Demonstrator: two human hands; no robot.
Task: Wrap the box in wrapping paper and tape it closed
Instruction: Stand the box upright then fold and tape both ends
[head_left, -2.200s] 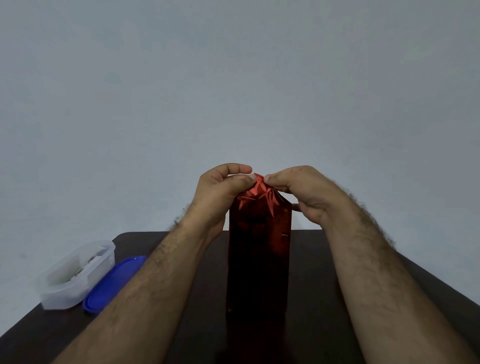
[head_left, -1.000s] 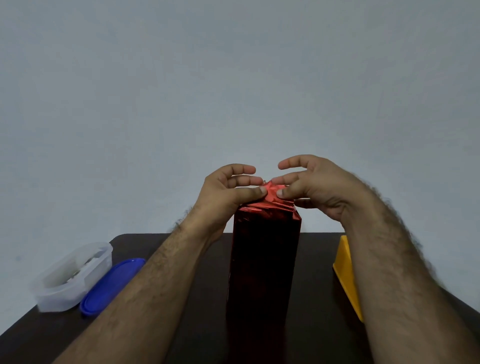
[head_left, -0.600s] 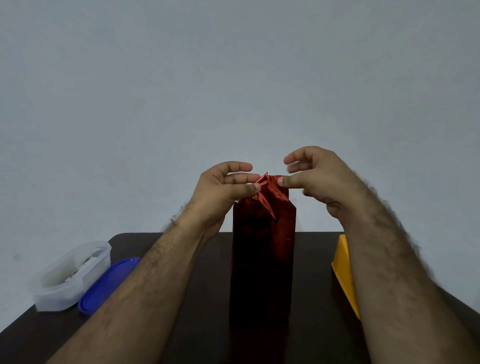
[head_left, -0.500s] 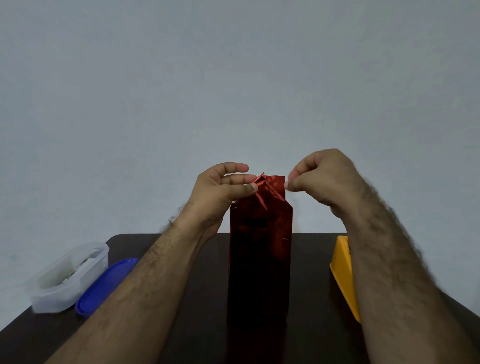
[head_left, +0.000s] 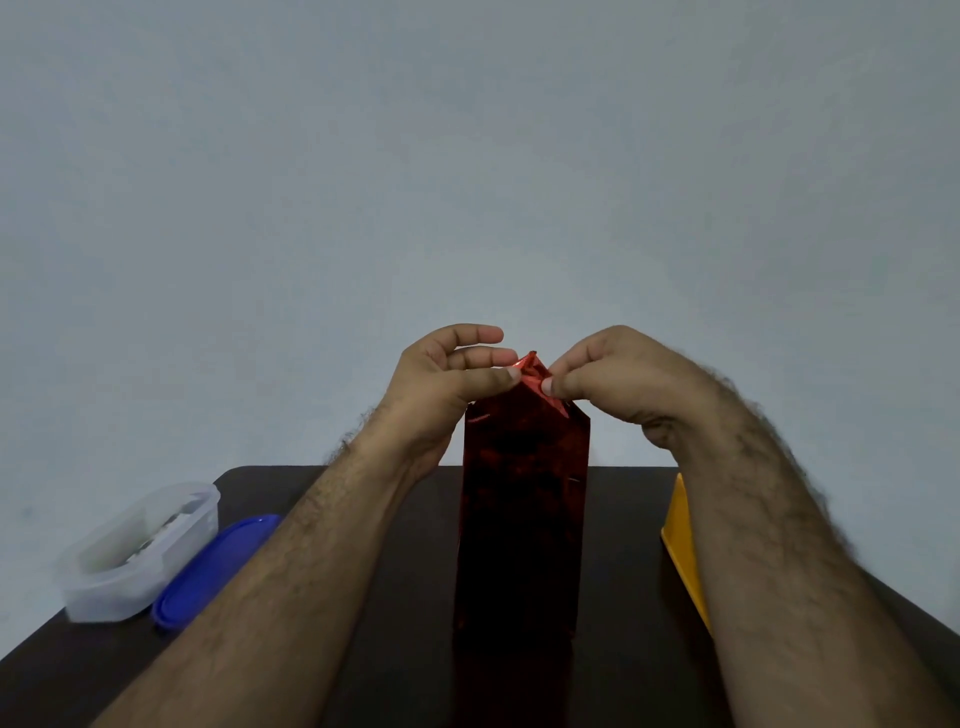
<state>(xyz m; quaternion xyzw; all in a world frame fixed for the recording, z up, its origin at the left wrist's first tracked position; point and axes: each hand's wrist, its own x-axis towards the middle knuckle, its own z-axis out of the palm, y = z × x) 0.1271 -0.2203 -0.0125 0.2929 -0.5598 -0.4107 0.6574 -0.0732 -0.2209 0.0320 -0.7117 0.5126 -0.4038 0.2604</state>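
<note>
A tall, narrow box wrapped in shiny dark red foil paper (head_left: 524, 509) stands upright near the middle of a dark brown wooden table (head_left: 405, 649), its paper gathered into a crumpled peak (head_left: 531, 370) at the top. The left hand (head_left: 447, 389), on the left of the box's top, pinches the peak between thumb and curled fingers. The right hand (head_left: 618, 384), on the right of the top, pinches the same gathered paper between thumb and forefinger, its other fingers curled in. Well to the left of the box sits a translucent white plastic tub (head_left: 137, 551), with a blue oval plastic lid (head_left: 208, 571) lying just beside it. Right of the box, partly hidden behind the right forearm, a yellow wedge-shaped object (head_left: 683, 551) rests on the table.
</note>
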